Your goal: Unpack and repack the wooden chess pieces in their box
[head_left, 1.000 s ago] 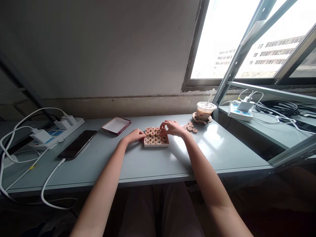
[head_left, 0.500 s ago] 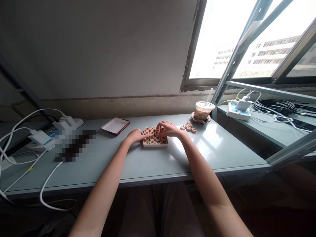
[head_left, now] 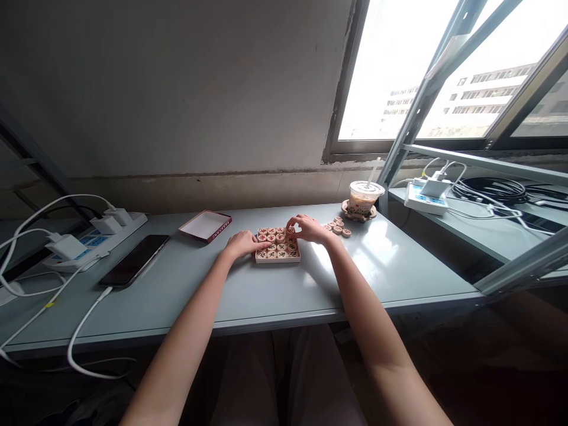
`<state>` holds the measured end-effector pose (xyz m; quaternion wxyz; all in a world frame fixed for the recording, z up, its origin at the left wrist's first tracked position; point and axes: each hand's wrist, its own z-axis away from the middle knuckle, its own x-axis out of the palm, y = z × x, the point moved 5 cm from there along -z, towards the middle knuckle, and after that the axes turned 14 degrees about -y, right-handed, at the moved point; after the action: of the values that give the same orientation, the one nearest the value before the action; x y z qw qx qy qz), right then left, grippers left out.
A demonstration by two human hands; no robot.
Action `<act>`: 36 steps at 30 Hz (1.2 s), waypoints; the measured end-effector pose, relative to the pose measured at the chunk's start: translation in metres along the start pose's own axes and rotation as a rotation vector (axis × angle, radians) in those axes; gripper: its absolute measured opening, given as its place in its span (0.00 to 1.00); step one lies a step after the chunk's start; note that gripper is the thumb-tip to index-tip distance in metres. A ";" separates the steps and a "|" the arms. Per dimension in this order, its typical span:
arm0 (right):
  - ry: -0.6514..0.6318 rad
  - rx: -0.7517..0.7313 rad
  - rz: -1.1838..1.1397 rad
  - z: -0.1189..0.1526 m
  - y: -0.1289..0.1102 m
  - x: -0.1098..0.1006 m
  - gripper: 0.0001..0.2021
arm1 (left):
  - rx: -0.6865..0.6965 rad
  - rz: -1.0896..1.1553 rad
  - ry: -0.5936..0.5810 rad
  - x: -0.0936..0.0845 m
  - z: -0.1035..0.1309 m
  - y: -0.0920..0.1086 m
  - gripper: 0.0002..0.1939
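Note:
A shallow open box [head_left: 278, 260] sits on the desk, filled with rows of round wooden xiangqi pieces [head_left: 281, 247], red characters at the back and dark ones in front. My left hand [head_left: 242, 243] is closed at the box's left side, its thumb stretched over the pieces and its other fingers partly hidden. At the box's back right corner my right hand [head_left: 307, 228] pinches a xiangqi piece [head_left: 290, 231] with a red character. Several loose xiangqi pieces [head_left: 338, 225] lie to the right, partly behind my right hand.
The upturned box lid [head_left: 205, 225] lies at the back left. A phone [head_left: 135, 260] with a charging cable and a power strip [head_left: 95, 241] are farther left. An iced drink cup [head_left: 364, 198] stands on a coaster at the back right, beside a metal shelf post.
My right hand has shifted slightly, and a red piece now shows at its fingertips at the box's back right corner. My left hand stays at the box. The view has moved slightly.

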<state>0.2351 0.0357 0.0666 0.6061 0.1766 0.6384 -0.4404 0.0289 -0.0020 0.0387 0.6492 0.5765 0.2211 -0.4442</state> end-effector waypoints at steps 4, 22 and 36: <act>0.016 -0.001 0.011 0.000 -0.002 -0.001 0.11 | -0.012 -0.035 -0.006 0.000 0.001 0.001 0.33; -0.113 0.005 -0.032 -0.003 -0.011 0.011 0.31 | -0.046 -0.126 -0.050 -0.001 0.006 0.004 0.31; -0.102 0.147 -0.079 0.014 0.010 -0.007 0.28 | -0.035 -0.141 -0.066 -0.001 0.006 0.006 0.30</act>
<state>0.2529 0.0327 0.0710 0.6056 0.1724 0.5791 -0.5179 0.0317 -0.0075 0.0438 0.6332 0.5330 0.2475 -0.5036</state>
